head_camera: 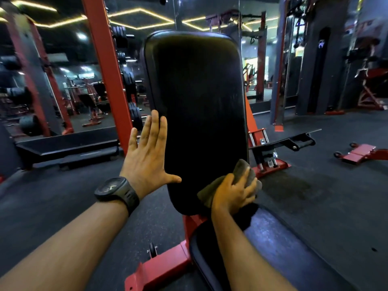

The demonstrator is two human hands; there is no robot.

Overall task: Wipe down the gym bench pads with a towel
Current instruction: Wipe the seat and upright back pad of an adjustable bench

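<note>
Back pad [197,112] upright, 12 o'clock | left hand [147,156] flat, released, bracing its 8 o'clock edge | right hand [233,194] grasping towel [241,171] at pad's 5 o'clock corner | we advise firm overlapping strokes, seat pad [283,238] next

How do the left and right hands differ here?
The left hand is open, fingers straight, flat against the back pad's left edge; the right hand is curled round a grey towel at the pad's lower right corner. The left wrist wears a black watch; the right is bare. Both are at the same pad.
</note>
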